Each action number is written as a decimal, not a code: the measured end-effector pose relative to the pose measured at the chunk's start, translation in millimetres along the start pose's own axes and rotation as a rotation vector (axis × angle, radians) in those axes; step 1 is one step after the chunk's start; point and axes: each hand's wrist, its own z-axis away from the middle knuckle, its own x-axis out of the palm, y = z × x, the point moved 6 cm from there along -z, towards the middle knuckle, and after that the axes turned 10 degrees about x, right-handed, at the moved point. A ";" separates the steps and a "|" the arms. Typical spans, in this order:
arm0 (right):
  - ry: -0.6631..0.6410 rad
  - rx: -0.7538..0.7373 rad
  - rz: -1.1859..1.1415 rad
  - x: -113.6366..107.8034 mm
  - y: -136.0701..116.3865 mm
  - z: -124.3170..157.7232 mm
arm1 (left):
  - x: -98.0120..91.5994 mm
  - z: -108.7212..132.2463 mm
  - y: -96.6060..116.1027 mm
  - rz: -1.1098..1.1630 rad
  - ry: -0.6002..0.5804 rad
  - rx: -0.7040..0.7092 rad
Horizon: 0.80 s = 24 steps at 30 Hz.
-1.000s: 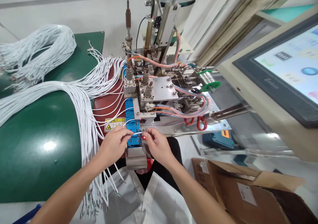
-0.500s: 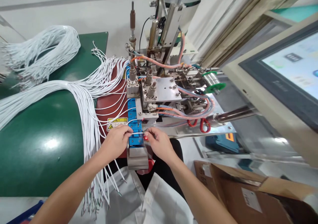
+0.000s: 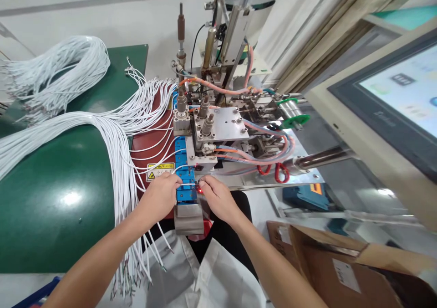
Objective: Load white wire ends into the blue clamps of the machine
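A white cable [image 3: 187, 184] stretches across one of the blue clamp blocks [image 3: 186, 196] at the front of the machine. On its left side, my left hand [image 3: 160, 194] pinches it between thumb and fingers. My right hand [image 3: 219, 197] is closed in a pinch at the cable's right end, whose tip the fingers hide. Just below those fingertips glows a small red light [image 3: 200, 190]. Farther back along the row, other white cables lie in blue blocks, running left into a large bundle [image 3: 118, 171]. A curved metal cover [image 3: 188, 220] sits in front of the blocks.
The machine's metal head [image 3: 225, 123] stands behind my hands, with a solder-wire spool [image 3: 291, 112] to its right. A screen [image 3: 403, 89] juts in from the right. Another cable coil [image 3: 75, 66] rests on the green table [image 3: 61, 226]. Cardboard boxes [image 3: 324, 262] stand lower right.
The fingers of my right hand have shifted very slightly at the cable's end. Both hands otherwise keep the same place and grip.
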 end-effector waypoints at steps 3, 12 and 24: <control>0.017 -0.003 -0.006 5.0 0.5 -3.1 | 0.4 -0.6 1.3 -0.034 -0.027 0.015; 0.206 0.076 -0.225 19.5 11.4 -6.0 | 1.2 0.6 4.7 -0.122 -0.085 -0.027; 0.299 0.130 -0.338 3.4 27.1 -6.2 | -1.3 7.7 -3.0 -0.126 0.089 0.036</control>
